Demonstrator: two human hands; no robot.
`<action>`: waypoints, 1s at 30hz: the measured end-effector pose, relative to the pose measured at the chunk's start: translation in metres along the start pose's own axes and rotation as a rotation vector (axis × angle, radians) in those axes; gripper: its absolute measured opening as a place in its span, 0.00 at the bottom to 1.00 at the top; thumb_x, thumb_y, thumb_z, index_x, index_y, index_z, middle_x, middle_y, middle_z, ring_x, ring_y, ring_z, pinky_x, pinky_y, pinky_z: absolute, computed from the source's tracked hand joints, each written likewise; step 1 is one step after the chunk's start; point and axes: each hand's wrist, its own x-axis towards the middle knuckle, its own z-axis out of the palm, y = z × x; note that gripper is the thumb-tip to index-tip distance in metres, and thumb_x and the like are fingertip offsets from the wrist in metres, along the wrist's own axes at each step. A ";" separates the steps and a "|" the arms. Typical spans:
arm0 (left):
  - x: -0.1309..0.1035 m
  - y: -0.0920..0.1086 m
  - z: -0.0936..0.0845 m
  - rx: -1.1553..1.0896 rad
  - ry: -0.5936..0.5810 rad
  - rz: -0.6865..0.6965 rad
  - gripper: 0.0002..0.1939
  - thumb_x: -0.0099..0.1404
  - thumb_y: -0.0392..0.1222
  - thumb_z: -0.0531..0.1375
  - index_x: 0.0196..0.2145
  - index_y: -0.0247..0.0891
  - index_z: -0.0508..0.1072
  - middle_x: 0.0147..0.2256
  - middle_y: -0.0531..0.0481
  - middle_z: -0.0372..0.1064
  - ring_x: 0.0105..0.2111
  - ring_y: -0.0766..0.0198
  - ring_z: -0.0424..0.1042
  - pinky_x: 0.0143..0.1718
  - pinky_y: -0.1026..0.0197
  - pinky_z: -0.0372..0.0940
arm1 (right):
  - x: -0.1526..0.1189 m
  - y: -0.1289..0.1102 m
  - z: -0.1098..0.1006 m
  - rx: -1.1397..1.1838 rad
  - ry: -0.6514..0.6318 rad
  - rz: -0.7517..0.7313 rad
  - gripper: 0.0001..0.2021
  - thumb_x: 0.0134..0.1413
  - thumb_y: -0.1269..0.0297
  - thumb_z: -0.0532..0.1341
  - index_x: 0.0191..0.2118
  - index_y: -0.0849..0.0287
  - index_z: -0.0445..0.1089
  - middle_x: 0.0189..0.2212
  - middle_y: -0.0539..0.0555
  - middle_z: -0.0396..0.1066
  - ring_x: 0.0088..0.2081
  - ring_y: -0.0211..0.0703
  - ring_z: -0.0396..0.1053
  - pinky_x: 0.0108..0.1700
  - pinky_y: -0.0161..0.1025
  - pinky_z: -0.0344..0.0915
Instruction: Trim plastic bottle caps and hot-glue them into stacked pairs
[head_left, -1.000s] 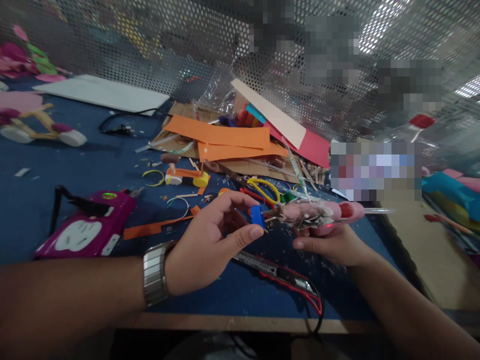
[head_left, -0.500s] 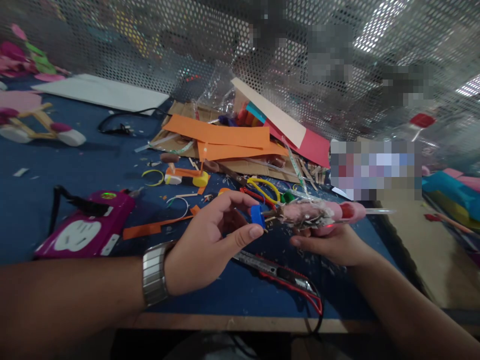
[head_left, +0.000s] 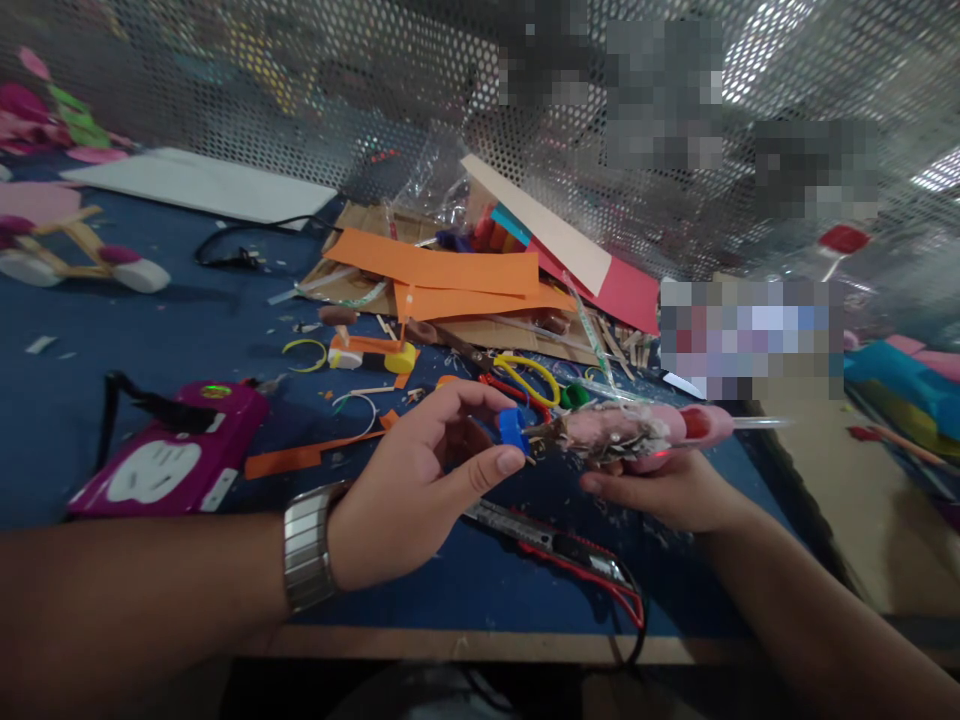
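From my distant seat I see the small blue plastic cap (head_left: 512,430) turned slightly compared with half a second ago, its round rim now showing more; both hands have barely moved. I take this to mean the cap is being angled at the nozzle while the tool is held steady. The left hand (head_left: 420,485) pinches the cap between thumb and fingers, and the right hand (head_left: 664,490) is wrapped around the underside of the pink hot glue gun (head_left: 607,430), whose front is crusted with grey, flaky residue. The gun is above the blue worktop (head_left: 450,600), its nozzle pointing left at the cap; I cannot tell whether they touch. Its long axis runs nearly level from left to right, with a clear glue stick (head_left: 761,423) jutting from the rear, away from the cap.
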 end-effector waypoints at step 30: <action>0.000 0.000 0.000 -0.086 -0.005 0.020 0.18 0.75 0.55 0.72 0.53 0.41 0.77 0.39 0.50 0.77 0.36 0.63 0.75 0.38 0.61 0.73 | 0.011 -0.018 0.004 0.068 -0.110 -0.129 0.16 0.67 0.61 0.74 0.59 0.47 0.87 0.55 0.55 0.88 0.56 0.56 0.86 0.65 0.47 0.82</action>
